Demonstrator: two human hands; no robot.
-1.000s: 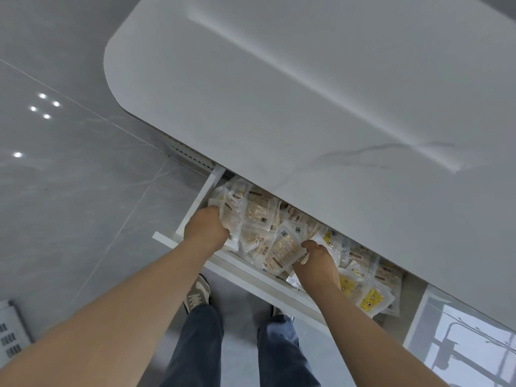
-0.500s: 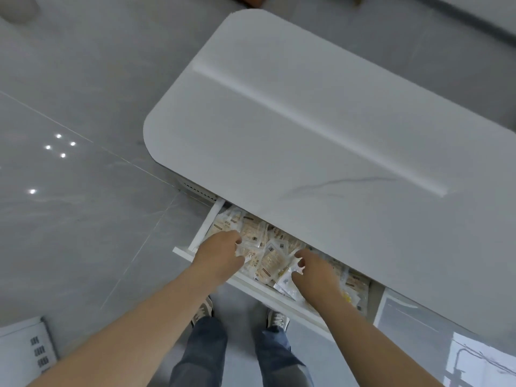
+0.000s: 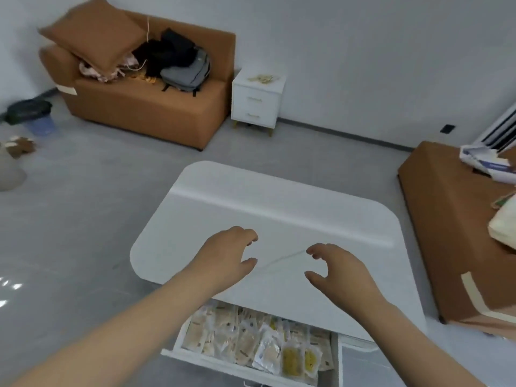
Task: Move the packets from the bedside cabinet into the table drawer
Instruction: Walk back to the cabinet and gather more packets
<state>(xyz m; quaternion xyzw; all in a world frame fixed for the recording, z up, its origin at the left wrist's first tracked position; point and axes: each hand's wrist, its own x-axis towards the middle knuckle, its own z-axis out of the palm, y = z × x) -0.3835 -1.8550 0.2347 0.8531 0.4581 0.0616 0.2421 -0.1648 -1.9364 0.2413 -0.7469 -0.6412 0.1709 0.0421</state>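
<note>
White and smooth, with a faint grey vein and rounded corners, the table top [image 3: 279, 213] lay beneath both hands. The left hand [image 3: 226, 255] hovered over it with its fingers loosely curved and thumb apart, holding nothing. The right hand [image 3: 340, 269] mirrored it, equally empty. At the near edge the white drawer [image 3: 178, 353] stood pulled out. It was packed with glossy, crinkled clear packets [image 3: 251, 342] of beige and yellow contents in overlapping rows. Far across the grey floor, the boxy white bedside cabinet [image 3: 255, 101] stood just right of a tan upholstered sofa [image 3: 145, 113]. A small pale heap [image 3: 264, 78], too blurred to identify, lay on its top.
</note>
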